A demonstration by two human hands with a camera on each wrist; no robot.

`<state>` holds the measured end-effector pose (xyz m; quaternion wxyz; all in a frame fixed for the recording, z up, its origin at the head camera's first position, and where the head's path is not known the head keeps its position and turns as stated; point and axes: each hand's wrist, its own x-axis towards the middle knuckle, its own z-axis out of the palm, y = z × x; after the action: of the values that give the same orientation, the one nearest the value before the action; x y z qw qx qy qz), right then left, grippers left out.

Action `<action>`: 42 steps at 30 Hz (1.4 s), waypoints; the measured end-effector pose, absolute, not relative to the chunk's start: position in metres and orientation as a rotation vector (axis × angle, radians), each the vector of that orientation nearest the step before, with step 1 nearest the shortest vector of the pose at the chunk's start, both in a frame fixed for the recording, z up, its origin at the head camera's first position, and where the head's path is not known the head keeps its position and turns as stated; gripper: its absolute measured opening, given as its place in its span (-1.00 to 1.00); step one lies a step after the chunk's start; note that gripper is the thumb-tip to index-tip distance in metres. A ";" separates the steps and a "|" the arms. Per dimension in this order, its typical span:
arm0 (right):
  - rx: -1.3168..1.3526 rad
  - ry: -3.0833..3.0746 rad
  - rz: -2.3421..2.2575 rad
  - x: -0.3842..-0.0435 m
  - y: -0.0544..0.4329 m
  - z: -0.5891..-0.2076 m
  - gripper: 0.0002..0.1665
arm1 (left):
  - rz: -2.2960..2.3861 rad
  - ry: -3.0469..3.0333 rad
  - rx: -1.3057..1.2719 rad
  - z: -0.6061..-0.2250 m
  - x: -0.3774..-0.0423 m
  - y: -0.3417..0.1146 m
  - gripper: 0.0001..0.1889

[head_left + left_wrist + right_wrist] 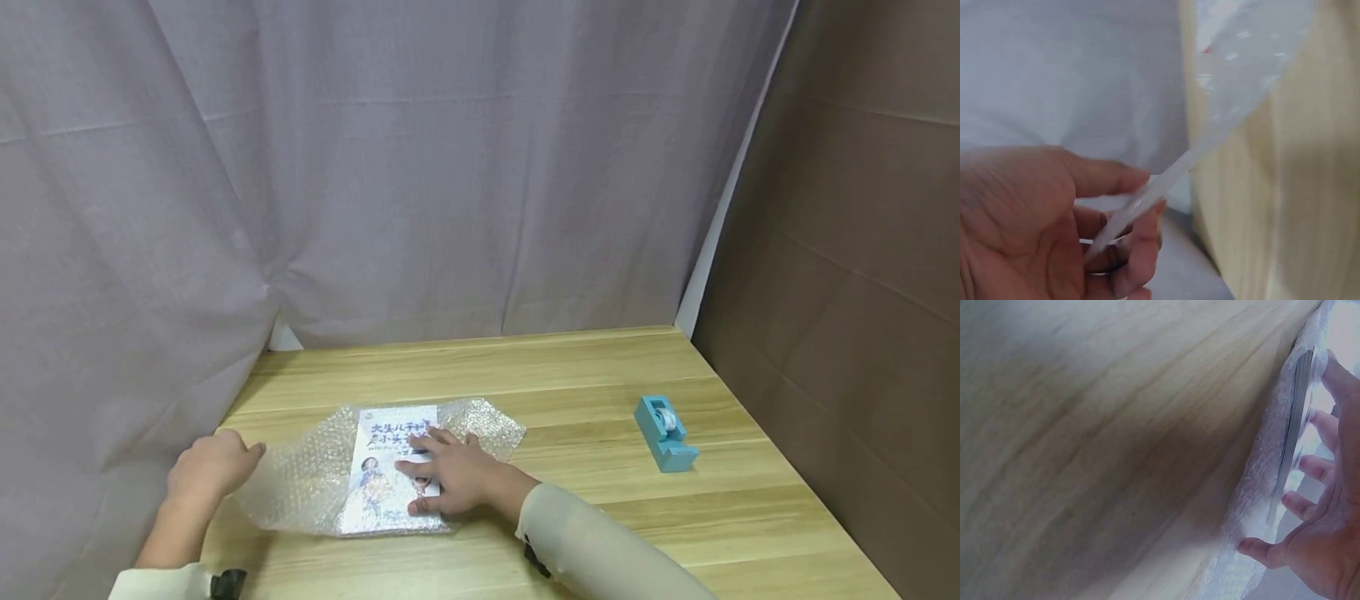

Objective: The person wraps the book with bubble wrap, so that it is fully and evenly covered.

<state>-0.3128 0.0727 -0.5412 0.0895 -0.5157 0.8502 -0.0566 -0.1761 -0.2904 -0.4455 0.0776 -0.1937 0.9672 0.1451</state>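
Note:
A book with a white illustrated cover (365,508) lies on a sheet of bubble wrap (303,479), which spreads out past both of its sides. My left hand (206,468) pinches the left end of the wrap and holds it lifted off the table. In the left wrist view, the wrap (1175,172) runs between thumb and fingers. With fingers spread, my right hand (463,475) presses on the right half of the cover and hides part of its print. The right wrist view shows the book's page edge (1297,406) beside the spread fingers.
A blue tape dispenser (663,435) with a roll in it stands toward the right of the wooden table (570,375). Grey curtain (420,183) hangs along the back and left. A brown panel (847,275) borders the right side.

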 end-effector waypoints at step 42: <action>-1.546 2.572 -0.123 -0.314 0.071 -0.542 -0.07 | 1.556 2.512 -0.020 -0.440 -0.207 -0.157 -0.76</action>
<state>-0.3141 0.0712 -0.5417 0.0689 -0.5135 0.8544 -0.0407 -0.2072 -0.1572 -0.4398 0.0931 -0.0069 0.8464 0.5243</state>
